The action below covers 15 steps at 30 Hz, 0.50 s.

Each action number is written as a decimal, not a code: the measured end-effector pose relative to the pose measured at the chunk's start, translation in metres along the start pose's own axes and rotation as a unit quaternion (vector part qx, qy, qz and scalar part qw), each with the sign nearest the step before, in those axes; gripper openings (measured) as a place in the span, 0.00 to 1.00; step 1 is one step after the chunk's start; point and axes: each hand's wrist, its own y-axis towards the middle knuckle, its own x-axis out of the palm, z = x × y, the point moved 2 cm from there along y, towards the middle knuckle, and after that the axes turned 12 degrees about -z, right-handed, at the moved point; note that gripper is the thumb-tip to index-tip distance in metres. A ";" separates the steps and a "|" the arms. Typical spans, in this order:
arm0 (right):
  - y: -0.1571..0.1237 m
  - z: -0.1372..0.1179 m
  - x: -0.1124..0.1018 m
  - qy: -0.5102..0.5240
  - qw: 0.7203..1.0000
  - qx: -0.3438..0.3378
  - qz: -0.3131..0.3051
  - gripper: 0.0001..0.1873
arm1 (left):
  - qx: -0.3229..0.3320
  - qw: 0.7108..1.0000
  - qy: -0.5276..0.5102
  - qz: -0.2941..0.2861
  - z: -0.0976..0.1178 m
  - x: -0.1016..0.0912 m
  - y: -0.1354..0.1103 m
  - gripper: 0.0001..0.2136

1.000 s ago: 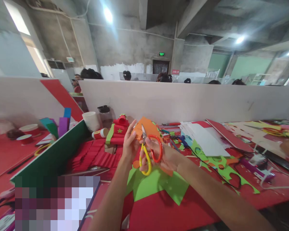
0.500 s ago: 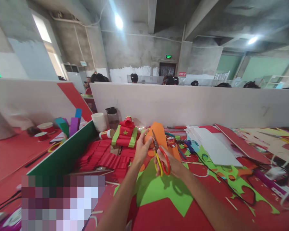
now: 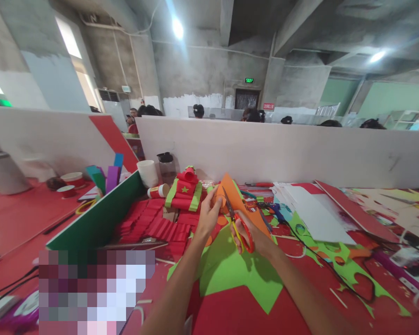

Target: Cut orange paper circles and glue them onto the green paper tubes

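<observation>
From here I can see a pair of scissors (image 3: 232, 212) in the right hand (image 3: 257, 236), one handle loop red, the other yellow, the slim metal blades slanting up and leftward, away from the person. They cross in front of a sheet of orange paper (image 3: 235, 194), raised to a point at the top and sloping down rightward. The left hand (image 3: 208, 215) grips its left side, by a rounded part; whether the blades touch it, I can't tell.

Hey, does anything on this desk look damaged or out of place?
The holed green sheet to the right of the scissors looks odd: ragged, with rounded pieces missing. It seems like cutting waste, not damage.
</observation>
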 end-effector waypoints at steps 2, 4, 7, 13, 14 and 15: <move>-0.001 0.000 -0.002 -0.004 1.000 0.000 0.000 0.27 | 0.013 1.000 0.014 -0.003 0.001 0.000 0.000 0.23; -0.002 -0.001 -0.002 -0.016 1.000 0.002 0.003 0.26 | 0.019 0.999 0.025 -0.008 0.001 -0.001 0.001 0.23; -0.002 -0.002 -0.003 -0.035 0.999 0.014 0.014 0.26 | 0.015 0.999 0.037 -0.009 0.000 -0.002 0.002 0.24; 0.001 0.000 -0.005 -0.044 0.998 0.017 0.033 0.23 | 0.016 0.999 0.038 -0.018 0.001 -0.002 0.002 0.25; 0.001 0.000 -0.005 -0.042 0.998 0.020 0.039 0.22 | 0.014 0.999 0.036 -0.018 0.001 -0.002 0.002 0.25; 0.001 0.001 -0.005 -0.039 0.998 0.024 0.045 0.22 | 0.012 0.999 0.034 -0.016 0.002 -0.002 0.002 0.25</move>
